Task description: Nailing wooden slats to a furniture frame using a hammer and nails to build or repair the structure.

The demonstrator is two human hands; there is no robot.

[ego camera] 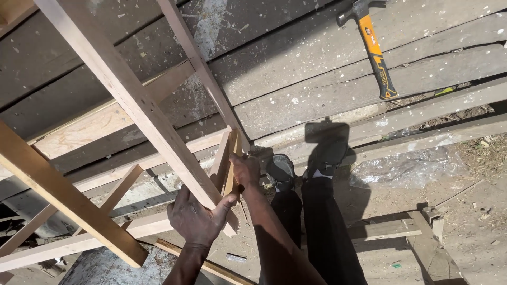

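Your left hand [198, 216] has its grip wrapped round the underside of a long pale wooden rail [132, 97], thumb hooked up over the near edge and the fingers curled behind it where you cannot see them. That rail runs on a slant from the top left of the view down to your hand, and it is part of a bare wooden frame [68, 198] whose other bars cross the left half of the picture.

Your right hand [244, 170] sits just above and to the right of the left one, closed round a short upright wooden piece [231, 158] that stands between the slanted rail and a thinner slat [203, 71] running up towards the top of the view. The fingers are shut on that piece; how tightly, you cannot tell from here.

Below your arms are your legs in dark trousers, with your two dark shoes [303, 166] planted side by side just right of the hands, at the edge of weathered grey planks [296, 79] speckled with pale spots.

A hammer [374, 47] with an orange and black handle lies on those planks, well apart from both hands, up at the top right. A crumpled sheet of clear plastic [412, 166] lies on the dirt ground to the right of your shoes.
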